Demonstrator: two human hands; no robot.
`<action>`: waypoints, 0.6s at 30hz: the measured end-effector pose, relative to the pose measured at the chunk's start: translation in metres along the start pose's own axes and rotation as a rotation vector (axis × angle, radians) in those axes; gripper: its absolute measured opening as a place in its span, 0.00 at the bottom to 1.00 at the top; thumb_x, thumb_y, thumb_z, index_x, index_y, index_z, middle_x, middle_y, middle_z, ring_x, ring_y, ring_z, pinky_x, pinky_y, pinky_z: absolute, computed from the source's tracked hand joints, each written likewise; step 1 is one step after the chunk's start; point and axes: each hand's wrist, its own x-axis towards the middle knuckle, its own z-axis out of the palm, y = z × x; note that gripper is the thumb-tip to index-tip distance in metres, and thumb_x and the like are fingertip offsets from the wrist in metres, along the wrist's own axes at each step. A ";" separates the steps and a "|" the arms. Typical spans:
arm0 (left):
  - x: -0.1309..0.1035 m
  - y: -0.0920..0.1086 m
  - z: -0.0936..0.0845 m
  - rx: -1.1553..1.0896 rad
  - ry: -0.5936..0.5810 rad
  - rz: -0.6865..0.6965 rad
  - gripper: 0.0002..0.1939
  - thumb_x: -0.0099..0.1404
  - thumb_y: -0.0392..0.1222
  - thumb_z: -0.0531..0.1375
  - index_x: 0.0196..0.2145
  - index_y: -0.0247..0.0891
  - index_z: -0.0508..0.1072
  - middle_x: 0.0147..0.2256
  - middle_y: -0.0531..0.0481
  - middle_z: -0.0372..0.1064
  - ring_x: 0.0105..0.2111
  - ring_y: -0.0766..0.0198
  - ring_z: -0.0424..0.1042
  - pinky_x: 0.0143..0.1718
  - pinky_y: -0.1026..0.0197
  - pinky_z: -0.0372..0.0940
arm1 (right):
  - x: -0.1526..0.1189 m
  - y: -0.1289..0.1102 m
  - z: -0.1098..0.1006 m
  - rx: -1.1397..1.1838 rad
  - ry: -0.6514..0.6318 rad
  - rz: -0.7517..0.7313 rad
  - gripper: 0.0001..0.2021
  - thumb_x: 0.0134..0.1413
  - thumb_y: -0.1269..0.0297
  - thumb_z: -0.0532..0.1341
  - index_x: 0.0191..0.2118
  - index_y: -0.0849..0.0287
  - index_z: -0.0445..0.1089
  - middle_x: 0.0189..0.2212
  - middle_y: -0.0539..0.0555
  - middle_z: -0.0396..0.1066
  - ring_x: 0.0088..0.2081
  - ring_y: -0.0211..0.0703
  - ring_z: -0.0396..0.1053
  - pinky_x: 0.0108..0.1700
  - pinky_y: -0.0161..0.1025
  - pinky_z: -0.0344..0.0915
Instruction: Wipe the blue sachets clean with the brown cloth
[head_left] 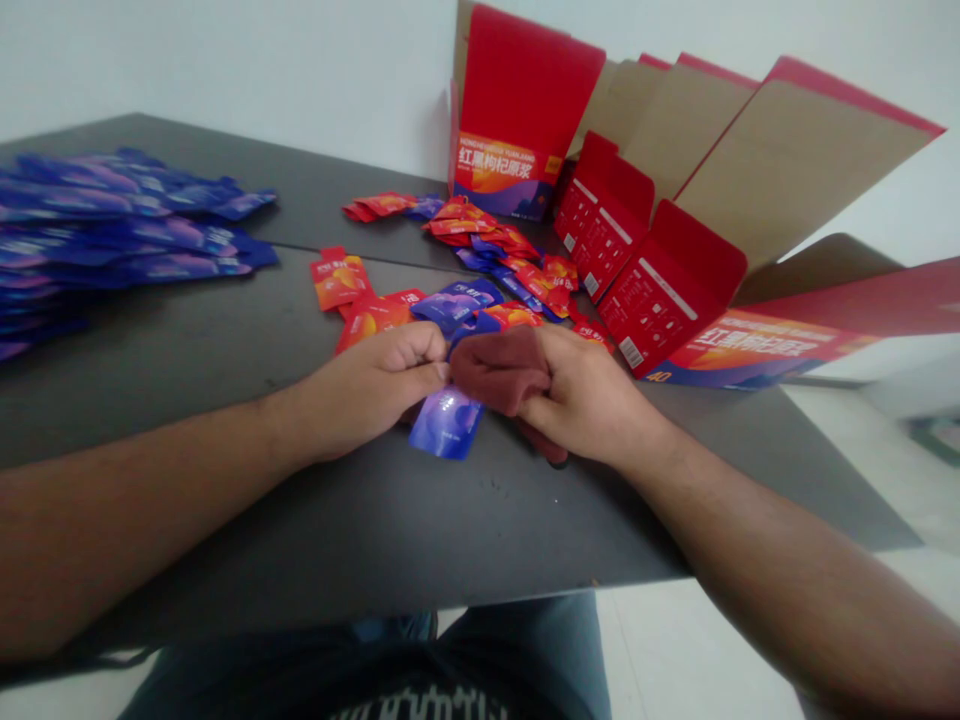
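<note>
My left hand [390, 385] is closed, thumb against the curled fingers, pinching the upper part of a blue-purple sachet [448, 425]. My right hand [589, 390] grips a folded reddish-brown cloth [501, 368], which lies against the top of that sachet and hides it there. The sachet's lower half hangs below both hands, over the table. Just beyond my hands are loose red-orange sachets [375, 318] and blue sachets [457, 303], some overlapping.
A large stack of blue sachets [127, 225] lies at the left of the grey table [337, 530]. Open red printed cartons [502, 165] stand at the back right, flaps raised, with another carton [750, 345] nearer. A wall rises behind the table.
</note>
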 end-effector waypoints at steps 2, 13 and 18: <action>0.001 -0.005 -0.001 -0.034 0.026 0.007 0.11 0.76 0.46 0.60 0.36 0.41 0.65 0.28 0.55 0.63 0.26 0.67 0.62 0.27 0.63 0.56 | -0.004 -0.002 0.004 0.036 -0.117 -0.148 0.12 0.60 0.68 0.67 0.49 0.57 0.76 0.46 0.57 0.80 0.49 0.52 0.76 0.51 0.45 0.72; 0.001 0.002 0.000 0.040 -0.007 -0.008 0.11 0.73 0.47 0.63 0.34 0.43 0.67 0.25 0.56 0.63 0.22 0.66 0.60 0.24 0.62 0.54 | 0.003 0.001 -0.002 -0.013 0.035 0.100 0.18 0.61 0.69 0.66 0.56 0.58 0.77 0.50 0.58 0.81 0.50 0.52 0.77 0.52 0.45 0.71; 0.004 -0.006 -0.003 -0.010 0.035 0.028 0.12 0.74 0.49 0.62 0.35 0.43 0.66 0.28 0.55 0.64 0.25 0.65 0.61 0.26 0.61 0.56 | -0.006 -0.005 0.005 0.021 -0.185 -0.237 0.10 0.62 0.67 0.66 0.49 0.58 0.76 0.47 0.59 0.79 0.50 0.53 0.76 0.50 0.45 0.71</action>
